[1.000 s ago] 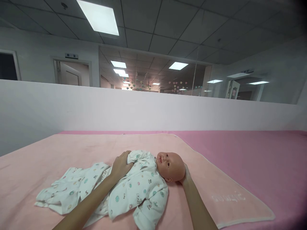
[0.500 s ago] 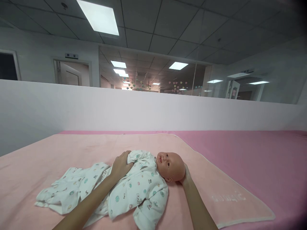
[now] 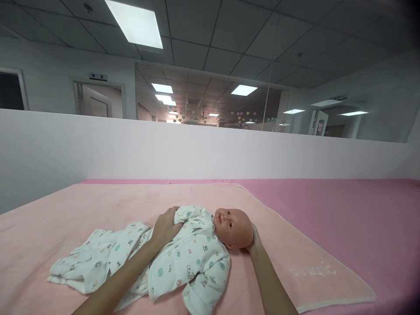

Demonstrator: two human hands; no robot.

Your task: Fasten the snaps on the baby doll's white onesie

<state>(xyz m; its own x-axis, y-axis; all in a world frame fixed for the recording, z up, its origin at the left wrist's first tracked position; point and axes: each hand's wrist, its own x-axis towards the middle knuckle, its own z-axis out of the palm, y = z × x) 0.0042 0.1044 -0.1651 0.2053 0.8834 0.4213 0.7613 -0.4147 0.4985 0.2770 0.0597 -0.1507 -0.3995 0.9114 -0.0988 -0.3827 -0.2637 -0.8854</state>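
A baby doll (image 3: 233, 228) lies on its back, head to the right, face turned up towards me. It wears a white sleepsuit (image 3: 188, 258) with small coloured prints, its trouser legs stretching out to the left. My left hand (image 3: 166, 225) is closed over the doll's middle, the thumb on the near side and the fingers reaching over the far side by a sleeve cuff. At the right, my right hand (image 3: 255, 239) cups the back of the doll's bald head from beneath; most of its fingers are hidden behind the head.
Under the doll spreads a peach blanket (image 3: 288, 245) with pale lettering near its right corner. It lies on a pink sheet (image 3: 344, 218). A white low wall (image 3: 197, 151) runs along the back, with glass windows and an open door (image 3: 95, 101) beyond.
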